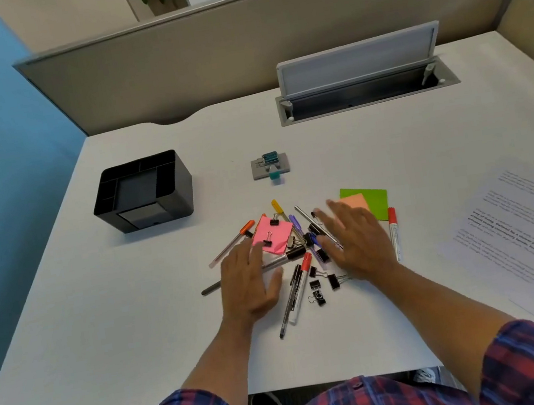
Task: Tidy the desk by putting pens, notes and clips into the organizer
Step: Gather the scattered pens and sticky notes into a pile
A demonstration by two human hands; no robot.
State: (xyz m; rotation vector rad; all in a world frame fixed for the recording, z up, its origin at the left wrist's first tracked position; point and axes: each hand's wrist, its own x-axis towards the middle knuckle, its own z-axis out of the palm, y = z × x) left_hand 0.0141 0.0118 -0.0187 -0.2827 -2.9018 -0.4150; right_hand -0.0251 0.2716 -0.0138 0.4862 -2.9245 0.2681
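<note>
- My left hand (248,279) lies flat with fingers straight and spread, over the left part of the pile; it holds nothing, and a grey pen (261,269) runs out from beneath it on both sides.
- My right hand (354,241) is also flat and open, fingers together and pointing far-left, covering the right part of the pile with nothing gripped.
- Between my hands sit a pink sticky note (272,236) with two black binder clips on it, a yellow-capped pen (278,209), a purple pen (296,224) and a red-capped marker (301,287) angled toward me.
- More binder clips (317,290) lie loose just near of the pile.
- An orange-capped pen (232,244) points far-right at the pile's left edge.
- A green sticky note (374,201) with an orange one (356,204) on top sits just beyond my right hand; another red-capped marker (394,232) lies to its right.
- The black organizer (142,191) stands well apart, far-left on the white desk (104,330), its compartments showing nothing inside.
- A small stamp-like block (270,165) sits beyond the pile.
- Printed sheets (519,234) lie at the right.
</note>
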